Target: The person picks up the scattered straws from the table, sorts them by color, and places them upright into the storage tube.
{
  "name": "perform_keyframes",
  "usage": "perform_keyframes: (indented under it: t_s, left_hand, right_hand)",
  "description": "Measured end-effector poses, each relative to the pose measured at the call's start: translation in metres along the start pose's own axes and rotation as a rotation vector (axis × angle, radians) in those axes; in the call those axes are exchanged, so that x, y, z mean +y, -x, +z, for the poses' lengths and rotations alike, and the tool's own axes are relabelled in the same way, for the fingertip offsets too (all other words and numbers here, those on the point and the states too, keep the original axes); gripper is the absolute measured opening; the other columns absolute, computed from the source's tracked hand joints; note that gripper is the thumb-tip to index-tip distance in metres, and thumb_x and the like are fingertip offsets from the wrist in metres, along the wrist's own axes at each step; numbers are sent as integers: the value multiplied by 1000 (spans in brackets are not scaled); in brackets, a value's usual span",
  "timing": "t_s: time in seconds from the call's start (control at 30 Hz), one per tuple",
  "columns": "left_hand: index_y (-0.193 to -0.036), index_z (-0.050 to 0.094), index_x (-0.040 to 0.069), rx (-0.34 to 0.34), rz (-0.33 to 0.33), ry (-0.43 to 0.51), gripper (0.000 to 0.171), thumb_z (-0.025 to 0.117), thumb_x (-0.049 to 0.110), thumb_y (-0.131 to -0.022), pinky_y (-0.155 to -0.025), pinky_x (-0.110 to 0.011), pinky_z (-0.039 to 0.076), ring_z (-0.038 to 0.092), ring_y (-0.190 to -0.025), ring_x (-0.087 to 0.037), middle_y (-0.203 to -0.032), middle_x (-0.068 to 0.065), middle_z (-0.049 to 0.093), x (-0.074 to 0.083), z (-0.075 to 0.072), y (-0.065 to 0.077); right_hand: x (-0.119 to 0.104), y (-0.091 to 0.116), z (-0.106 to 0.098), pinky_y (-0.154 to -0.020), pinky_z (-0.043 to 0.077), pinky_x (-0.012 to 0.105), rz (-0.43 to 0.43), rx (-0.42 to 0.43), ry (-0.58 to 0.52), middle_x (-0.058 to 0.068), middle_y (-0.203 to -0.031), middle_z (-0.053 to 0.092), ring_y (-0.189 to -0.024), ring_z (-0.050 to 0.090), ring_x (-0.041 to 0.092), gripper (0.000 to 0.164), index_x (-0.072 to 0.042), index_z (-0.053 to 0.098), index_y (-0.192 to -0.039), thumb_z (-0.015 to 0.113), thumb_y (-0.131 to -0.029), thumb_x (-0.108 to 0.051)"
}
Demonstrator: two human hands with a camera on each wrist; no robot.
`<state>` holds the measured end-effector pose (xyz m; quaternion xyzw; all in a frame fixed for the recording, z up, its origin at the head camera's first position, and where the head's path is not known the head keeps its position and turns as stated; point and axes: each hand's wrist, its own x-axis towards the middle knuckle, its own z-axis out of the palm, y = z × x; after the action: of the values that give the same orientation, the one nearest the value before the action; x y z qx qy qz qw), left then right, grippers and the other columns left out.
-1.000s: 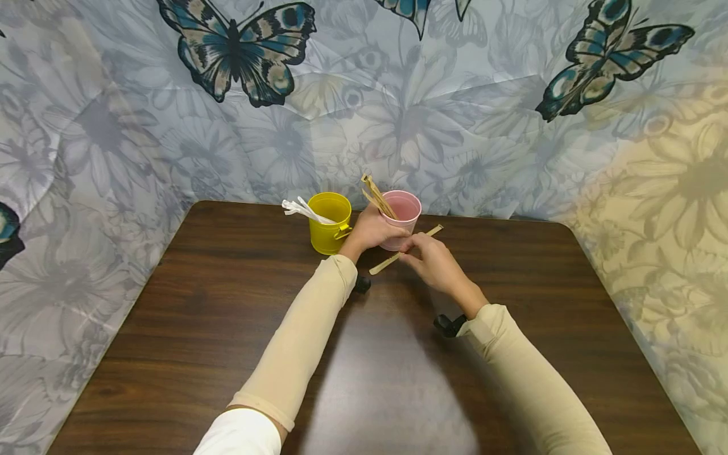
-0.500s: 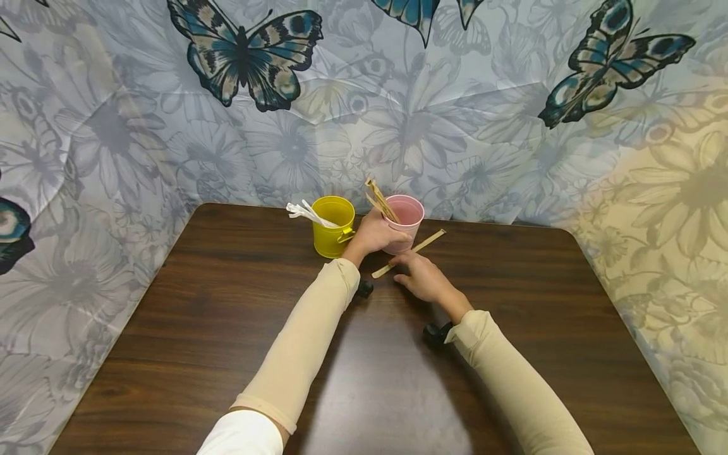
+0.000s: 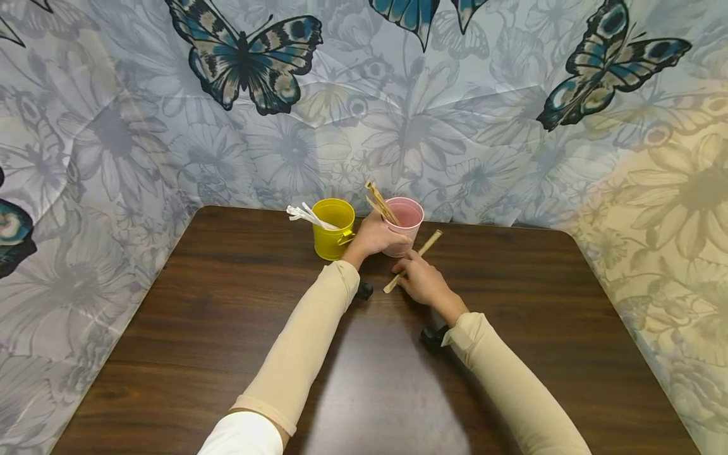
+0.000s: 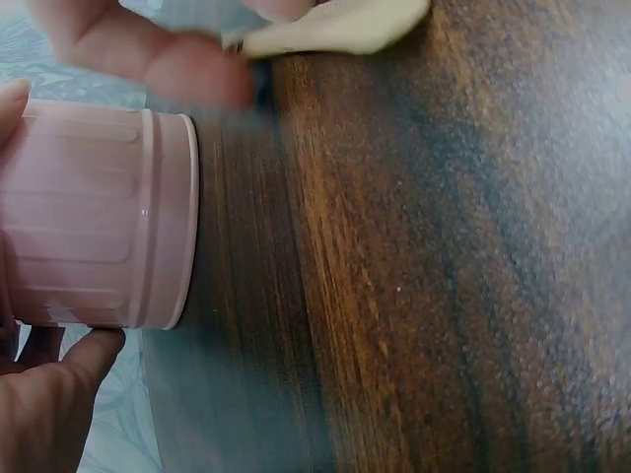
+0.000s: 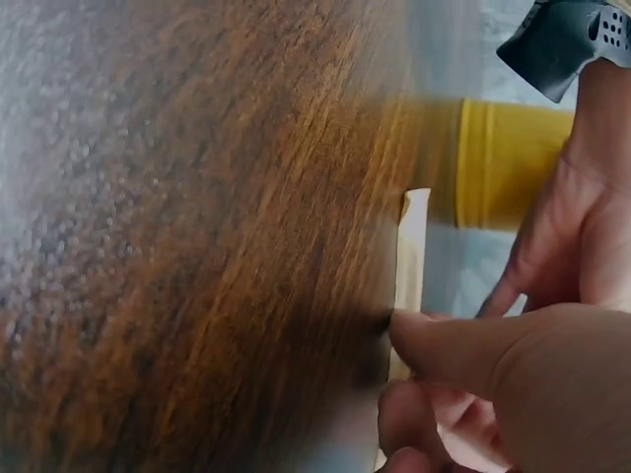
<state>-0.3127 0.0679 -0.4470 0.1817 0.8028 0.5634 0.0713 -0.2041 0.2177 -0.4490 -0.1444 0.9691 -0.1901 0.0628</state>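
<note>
My left hand (image 3: pixel 376 236) grips the side of a pink bucket-shaped cup (image 3: pixel 415 230), which stands upright near the table's back edge. Several tan flat sticks (image 3: pixel 382 203) lean out of its left side. Just in front, my right hand (image 3: pixel 422 278) pinches one loose tan stick (image 3: pixel 430 242), thumb against fingers, as the right wrist view shows. That stick (image 5: pixel 411 251) lies slantwise along the tabletop; whether it is lifted cannot be told. In the left wrist view the pink cup (image 4: pixel 84 217) is close up, with a blurred stick end (image 4: pixel 345 30) above it.
A yellow bucket (image 3: pixel 328 243) with a small handle stands left of my left hand, with several white sticks (image 3: pixel 307 215) leaning out of it. The brown wooden table (image 3: pixel 227 316) meets a butterfly-print cloth (image 3: pixel 483 158) behind.
My right hand's fingers have come off the stick, then closed on it again. The stick has shifted towards me and turned to a steeper slant. My left hand keeps hold of the pink cup.
</note>
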Motion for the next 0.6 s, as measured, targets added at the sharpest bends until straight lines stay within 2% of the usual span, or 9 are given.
perform_keyframes:
  t_s: [0.1, 0.17, 0.43, 0.6]
  left_hand:
    - [-149, 44, 16, 7, 2, -9, 93, 94, 23, -71, -110, -36, 50, 62, -124, -20, -136, -5, 63, 0, 2, 0]
    - [-147, 46, 16, 10, 8, -7, 92, 95, 22, -70, -110, -35, 50, 62, -123, -19, -135, -5, 64, 0, 2, 0]
    - [-146, 48, 17, 4, 9, 17, 90, 95, 22, -70, -109, -35, 50, 63, -122, -19, -134, -4, 64, -1, 1, 1]
    - [-146, 48, 17, 7, 15, 10, 90, 95, 24, -70, -110, -34, 49, 63, -122, -18, -134, -4, 65, -1, 1, 1]
  right_hand:
    - [2, 4, 0, -82, 57, 52, 50, 11, -8, 10, -113, 59, -97, 65, 30, 9, -12, 74, -103, 73, -95, -17]
    - [4, 6, 0, -79, 56, 50, 62, 16, -16, 9, -108, 58, -92, 64, 28, 7, -13, 73, -98, 73, -95, -19]
    - [11, 10, -2, -82, 56, 53, 20, 9, -15, 7, -107, 62, -98, 64, 29, 7, -15, 71, -94, 74, -95, -21]
    - [13, 13, -12, -80, 56, 47, -10, 21, -57, 2, -97, 72, -90, 69, 23, 7, -16, 68, -94, 73, -95, -21]
